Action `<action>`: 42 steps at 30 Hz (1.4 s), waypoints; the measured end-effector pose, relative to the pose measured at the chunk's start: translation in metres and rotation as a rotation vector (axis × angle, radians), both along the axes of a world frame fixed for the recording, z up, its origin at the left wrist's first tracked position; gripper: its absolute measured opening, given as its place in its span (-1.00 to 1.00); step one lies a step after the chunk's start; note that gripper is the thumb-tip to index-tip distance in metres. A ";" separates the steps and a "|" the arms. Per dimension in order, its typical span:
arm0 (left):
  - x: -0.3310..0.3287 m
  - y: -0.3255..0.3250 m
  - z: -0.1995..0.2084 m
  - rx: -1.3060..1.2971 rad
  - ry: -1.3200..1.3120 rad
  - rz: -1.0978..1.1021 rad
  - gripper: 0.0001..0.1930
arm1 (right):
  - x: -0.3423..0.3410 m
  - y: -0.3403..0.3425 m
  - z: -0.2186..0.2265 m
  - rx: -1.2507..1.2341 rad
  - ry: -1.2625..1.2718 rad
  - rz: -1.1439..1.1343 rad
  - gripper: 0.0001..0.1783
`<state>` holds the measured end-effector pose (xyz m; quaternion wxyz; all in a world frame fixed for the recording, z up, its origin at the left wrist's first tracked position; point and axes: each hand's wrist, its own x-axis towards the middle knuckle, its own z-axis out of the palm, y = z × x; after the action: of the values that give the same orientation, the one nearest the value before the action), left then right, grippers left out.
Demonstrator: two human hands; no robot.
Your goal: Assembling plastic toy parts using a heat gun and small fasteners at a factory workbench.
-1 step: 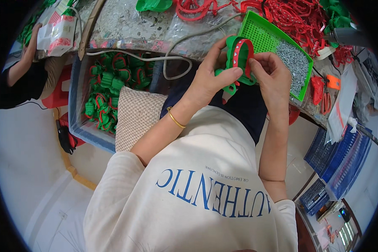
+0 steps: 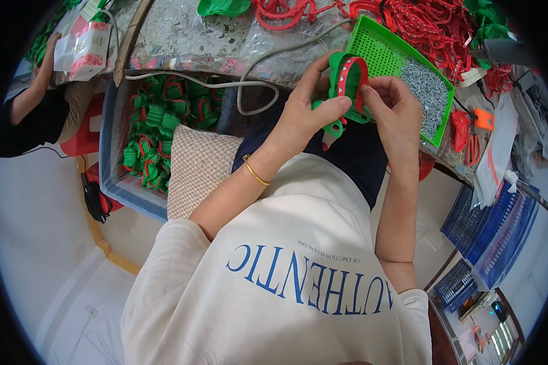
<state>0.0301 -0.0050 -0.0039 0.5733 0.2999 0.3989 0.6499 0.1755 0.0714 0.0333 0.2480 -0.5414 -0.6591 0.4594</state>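
Note:
Between my hands, just past my lap, is a hollow green moulded plastic piece point(image 2: 336, 74) with a curved red plastic band point(image 2: 358, 67) along it, marked with white triangles. My left hand point(image 2: 313, 103) is wrapped round the green piece, its thumb pressed along the near side. With thumb and fingertips, my right hand point(image 2: 396, 109) pinches the right side of the red band. Its fingertips partly hide the band's end. Just beyond my right hand lies a bright green tray point(image 2: 371, 52) with many small metal screws point(image 2: 426, 91) heaped at its right end.
Red bands point(image 2: 432, 36) pile up behind the tray. A grey cable point(image 2: 274, 58) crosses the worn table point(image 2: 195, 36). To my left, a blue-rimmed bin point(image 2: 106, 146) holds many green-and-red pieces beside a checked cushion point(image 2: 198, 161). Another person's arm point(image 2: 39, 82) is at far left; scissors point(image 2: 472, 149) lie at right.
A small red tip now shows at the lower end of the green piece. Both hands keep nearly the same place and grip.

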 end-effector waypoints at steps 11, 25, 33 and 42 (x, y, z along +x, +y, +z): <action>0.000 -0.004 -0.003 0.007 0.113 0.017 -0.27 | 0.005 -0.003 -0.009 -0.079 0.059 0.001 -0.83; -0.004 -0.010 0.001 -0.026 0.293 -0.017 -0.26 | 0.010 -0.005 -0.017 -0.091 0.170 0.006 -0.85; -0.004 -0.013 -0.003 0.011 0.331 0.000 -0.29 | 0.010 -0.010 -0.018 -0.100 0.175 0.003 -0.87; -0.009 -0.010 -0.006 -0.053 0.108 -0.069 -0.30 | 0.015 -0.009 -0.011 -0.121 0.198 0.023 -0.87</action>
<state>0.0209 -0.0152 -0.0095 0.5808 0.3328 0.4357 0.6018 0.1902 0.0627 0.0219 0.2736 -0.4999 -0.6084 0.5524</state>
